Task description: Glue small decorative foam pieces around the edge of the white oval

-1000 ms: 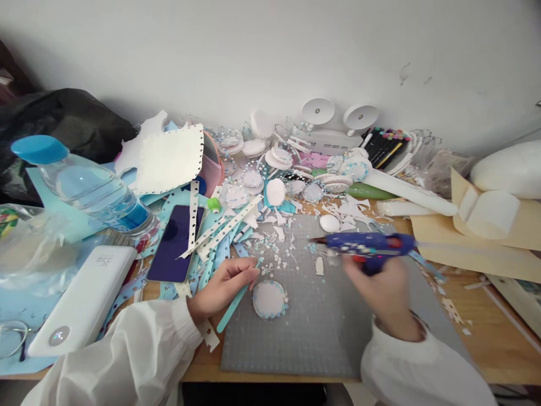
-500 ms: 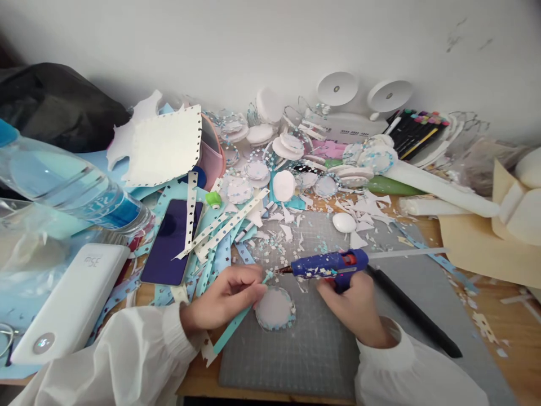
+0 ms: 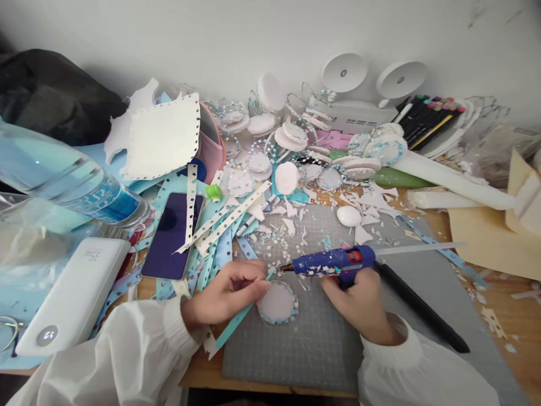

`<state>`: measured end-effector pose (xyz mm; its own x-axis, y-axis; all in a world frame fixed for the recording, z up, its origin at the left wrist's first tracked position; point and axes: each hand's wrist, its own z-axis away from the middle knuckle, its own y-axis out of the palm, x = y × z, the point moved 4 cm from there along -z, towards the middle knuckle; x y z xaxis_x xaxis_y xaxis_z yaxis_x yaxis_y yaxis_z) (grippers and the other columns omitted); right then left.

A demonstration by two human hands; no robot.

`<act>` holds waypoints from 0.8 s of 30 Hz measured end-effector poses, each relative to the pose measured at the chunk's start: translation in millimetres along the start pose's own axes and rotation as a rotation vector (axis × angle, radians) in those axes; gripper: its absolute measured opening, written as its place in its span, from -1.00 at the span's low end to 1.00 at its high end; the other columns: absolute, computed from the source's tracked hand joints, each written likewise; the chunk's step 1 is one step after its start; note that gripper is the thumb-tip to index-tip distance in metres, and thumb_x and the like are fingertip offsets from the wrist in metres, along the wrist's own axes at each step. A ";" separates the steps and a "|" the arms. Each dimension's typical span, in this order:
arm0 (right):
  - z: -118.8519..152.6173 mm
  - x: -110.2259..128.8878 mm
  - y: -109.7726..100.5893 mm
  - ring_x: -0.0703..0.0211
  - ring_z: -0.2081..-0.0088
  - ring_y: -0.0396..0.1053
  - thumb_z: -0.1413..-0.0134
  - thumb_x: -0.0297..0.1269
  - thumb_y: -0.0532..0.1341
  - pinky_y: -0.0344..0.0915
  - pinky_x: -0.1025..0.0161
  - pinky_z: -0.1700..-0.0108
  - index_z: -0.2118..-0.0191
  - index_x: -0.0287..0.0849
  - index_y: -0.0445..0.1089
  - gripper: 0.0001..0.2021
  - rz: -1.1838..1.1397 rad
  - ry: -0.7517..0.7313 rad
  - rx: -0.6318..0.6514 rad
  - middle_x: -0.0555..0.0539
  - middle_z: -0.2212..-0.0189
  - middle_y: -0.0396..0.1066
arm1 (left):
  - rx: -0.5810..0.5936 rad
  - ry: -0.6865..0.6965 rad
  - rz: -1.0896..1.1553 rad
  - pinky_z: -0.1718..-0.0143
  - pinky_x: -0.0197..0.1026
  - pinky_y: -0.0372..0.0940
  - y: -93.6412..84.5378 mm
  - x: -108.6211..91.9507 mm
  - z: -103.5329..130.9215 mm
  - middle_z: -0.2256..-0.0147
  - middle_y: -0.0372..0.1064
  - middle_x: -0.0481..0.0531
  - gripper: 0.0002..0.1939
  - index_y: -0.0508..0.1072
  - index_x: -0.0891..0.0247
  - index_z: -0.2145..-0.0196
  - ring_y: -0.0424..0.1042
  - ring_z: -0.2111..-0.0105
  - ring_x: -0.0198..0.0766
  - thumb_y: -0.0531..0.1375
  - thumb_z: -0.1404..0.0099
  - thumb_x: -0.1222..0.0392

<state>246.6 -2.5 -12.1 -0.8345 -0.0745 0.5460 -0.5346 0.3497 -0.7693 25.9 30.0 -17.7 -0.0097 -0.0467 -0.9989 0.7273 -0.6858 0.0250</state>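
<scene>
My left hand (image 3: pixel 230 290) pinches a narrow turquoise paper strip (image 3: pixel 236 326), whose upper end sticks out past the fingertips. My right hand (image 3: pixel 359 299) is wrapped round the handle of a blue glue gun (image 3: pixel 329 263) flecked with small paper stars. The gun points left, its dark nozzle close to the strip's upper end; whether they touch is too small to tell. A clear glue stick (image 3: pixel 416 248) juts from the gun's back. Just below the nozzle, a round white disc (image 3: pixel 278 303) edged with pale blue bits lies on the grey cutting mat (image 3: pixel 313 349).
Punched paper strips (image 3: pixel 228 225), a phone (image 3: pixel 169 237), a white power bank (image 3: pixel 76 293) and a water bottle (image 3: pixel 80 186) are at left. Decorated discs (image 3: pixel 291 138) pile up behind. A black rod (image 3: pixel 422 307) and brown paper (image 3: pixel 490 237) lie at right.
The view has shifted slightly, so the table items appear a little higher. Both hands keep their hold, and the strip's upper end has changed its angle slightly near the nozzle.
</scene>
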 end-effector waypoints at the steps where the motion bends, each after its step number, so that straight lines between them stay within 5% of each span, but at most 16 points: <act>1: -0.1 0.1 -0.1 0.33 0.76 0.04 0.16 -0.25 0.14 0.06 0.34 0.68 0.77 -0.08 -0.01 -0.66 0.004 -0.004 -0.004 0.10 0.86 0.02 | 0.003 0.001 0.000 0.41 -0.24 0.05 0.2 -0.1 0.0 0.54 0.09 -0.05 -0.55 0.22 0.29 0.63 0.14 0.47 -0.31 0.08 -0.38 0.06; 10: 1.1 -0.6 0.5 0.32 0.76 0.08 0.14 -0.26 0.14 0.07 0.35 0.67 0.76 -0.08 0.00 -0.66 0.030 -0.046 -0.016 0.10 0.86 0.05 | 0.010 -0.008 -0.011 0.41 -0.24 0.07 0.1 0.0 -0.2 0.55 0.10 -0.04 -0.53 0.24 0.29 0.64 0.15 0.47 -0.30 0.08 -0.38 0.01; 17: 3.1 -6.6 -3.5 0.20 0.67 0.26 0.12 -0.22 0.20 0.21 0.26 0.53 0.61 -0.12 0.27 -0.83 0.141 -0.104 -0.203 0.05 0.74 0.26 | -0.012 -0.015 -0.006 0.41 -0.25 0.08 -0.6 1.7 -0.5 0.55 0.11 -0.05 -0.55 0.29 0.30 0.62 0.16 0.48 -0.32 0.10 -0.36 0.02; 20: 1.8 -22.2 -20.1 0.18 0.69 0.26 0.09 -0.11 0.25 0.18 0.25 0.55 0.69 -0.12 0.24 -0.68 0.180 0.073 -0.277 0.03 0.78 0.22 | -0.027 -0.007 -0.001 0.41 -0.25 0.07 -1.4 1.2 -1.5 0.56 0.10 -0.06 -0.54 0.29 0.30 0.64 0.16 0.49 -0.32 0.11 -0.35 0.00; 24: 8.7 -62.3 -71.2 0.00 0.63 0.35 0.16 0.06 0.26 0.16 0.17 0.54 0.66 -0.08 0.24 -0.64 0.350 0.276 -0.504 -0.09 0.74 0.27 | -0.047 -0.003 0.037 0.39 -0.25 0.07 -3.2 1.8 -1.9 0.57 0.13 -0.05 -0.54 0.33 0.31 0.65 0.16 0.49 -0.33 0.12 -0.34 0.02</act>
<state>335.5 -31.0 5.8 -0.8468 0.3406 0.4085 -0.0548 0.7080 -0.7040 24.8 33.5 -19.6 0.0159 -0.0738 -0.9971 0.7585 -0.6489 0.0601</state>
